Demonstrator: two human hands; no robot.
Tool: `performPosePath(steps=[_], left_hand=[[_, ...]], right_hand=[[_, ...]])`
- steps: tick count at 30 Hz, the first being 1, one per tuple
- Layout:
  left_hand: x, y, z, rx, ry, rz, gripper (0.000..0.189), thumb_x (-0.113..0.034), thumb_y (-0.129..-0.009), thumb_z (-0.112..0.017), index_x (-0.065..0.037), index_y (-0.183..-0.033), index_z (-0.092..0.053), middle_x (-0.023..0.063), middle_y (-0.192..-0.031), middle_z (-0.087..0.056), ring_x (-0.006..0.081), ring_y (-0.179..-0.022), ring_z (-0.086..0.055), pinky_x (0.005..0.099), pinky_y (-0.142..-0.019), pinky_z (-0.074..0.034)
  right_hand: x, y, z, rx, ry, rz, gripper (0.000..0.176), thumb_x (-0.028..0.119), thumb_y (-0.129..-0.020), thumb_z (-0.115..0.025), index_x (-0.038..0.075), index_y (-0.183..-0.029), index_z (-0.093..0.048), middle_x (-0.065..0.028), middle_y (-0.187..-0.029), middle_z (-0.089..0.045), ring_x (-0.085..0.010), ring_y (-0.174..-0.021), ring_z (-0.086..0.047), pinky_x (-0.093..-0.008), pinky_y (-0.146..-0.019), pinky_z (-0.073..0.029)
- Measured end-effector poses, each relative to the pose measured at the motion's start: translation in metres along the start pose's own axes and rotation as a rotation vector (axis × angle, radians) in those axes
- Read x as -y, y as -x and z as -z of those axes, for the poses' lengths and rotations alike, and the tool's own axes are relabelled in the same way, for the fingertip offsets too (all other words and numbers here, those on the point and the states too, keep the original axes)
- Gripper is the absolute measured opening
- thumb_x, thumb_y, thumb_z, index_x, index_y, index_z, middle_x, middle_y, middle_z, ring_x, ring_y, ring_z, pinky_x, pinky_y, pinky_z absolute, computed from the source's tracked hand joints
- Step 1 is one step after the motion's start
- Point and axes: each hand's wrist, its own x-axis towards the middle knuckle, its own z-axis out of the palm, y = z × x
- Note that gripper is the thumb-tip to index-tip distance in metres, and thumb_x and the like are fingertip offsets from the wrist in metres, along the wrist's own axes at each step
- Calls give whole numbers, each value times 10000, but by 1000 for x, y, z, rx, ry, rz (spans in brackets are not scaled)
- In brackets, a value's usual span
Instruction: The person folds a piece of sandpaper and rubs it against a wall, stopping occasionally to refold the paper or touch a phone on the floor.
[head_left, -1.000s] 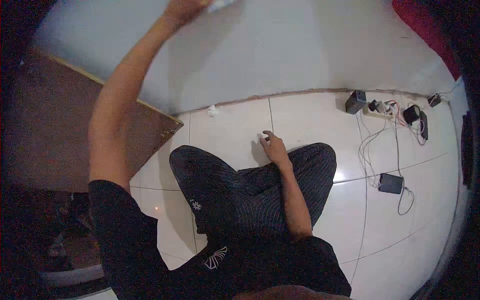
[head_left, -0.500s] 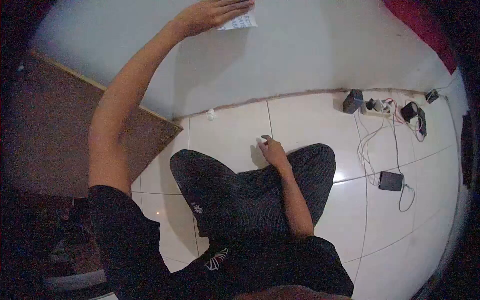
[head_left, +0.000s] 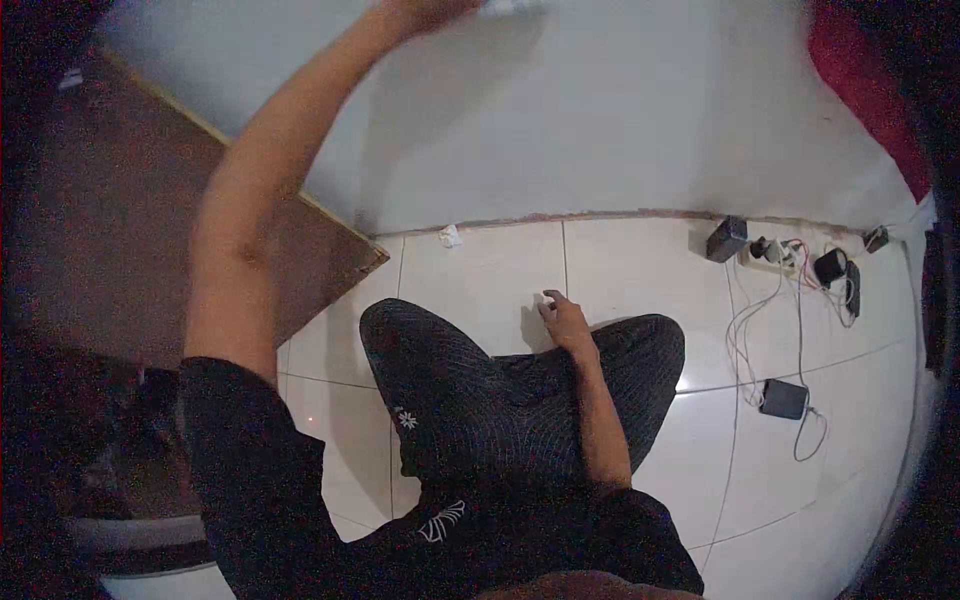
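Observation:
My left hand is raised against the pale wall, cut off by the top edge of the head view. Its fingers are smeared and mostly out of frame. Right beside it, a sliver of a white printed sheet shows at the top edge, too blurred to read. My right hand hovers or rests by my right knee, over the tiles, with its thumb and fingers loosely bent and apart. Nothing shows in it.
A brown board with a pale edge leans at the left. A small white scrap lies by the wall. On the right floor are a power strip with plugs and cables, a dark box and a black adapter. Red cloth hangs upper right.
The view has tilted, so the floor items sit lower in the frame. My left hand and the printed sheet have slipped mostly past the top edge. My right hand keeps its pose.

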Motion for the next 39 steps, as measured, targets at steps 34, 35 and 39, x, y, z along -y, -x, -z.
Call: performPosePath(steps=[34,35,39], left_hand=[[19,-27,12,-262,31,516,645,21,-799,-477,6,-1422,-311,177,-1477,-323,316,-1385,-278,425,-1147,-236],[-9,-22,3,-199,-26,325,548,-41,-826,-488,15,-1363,-393,173,-1405,-416,289,-1325,-375,403,-1086,-334],[-41,-10,15,-104,-41,-21,445,-116,-858,-501,2,-1287,-499,159,-1314,-526,235,-1249,-488,358,-1020,-438]], right_hand=[[-18,-7,-14,60,-8,-16,398,327,-884,-591,39,-1158,-585,-247,-932,-669,-368,-881,-666,-424,-767,-543],[-25,-7,-20,17,-12,31,401,330,-885,-591,40,-1161,-584,-247,-929,-669,-368,-882,-666,-428,-765,-542],[-16,3,-8,4,-50,35,406,336,-886,-591,43,-1166,-581,-242,-929,-671,-368,-886,-665,-432,-774,-538]])
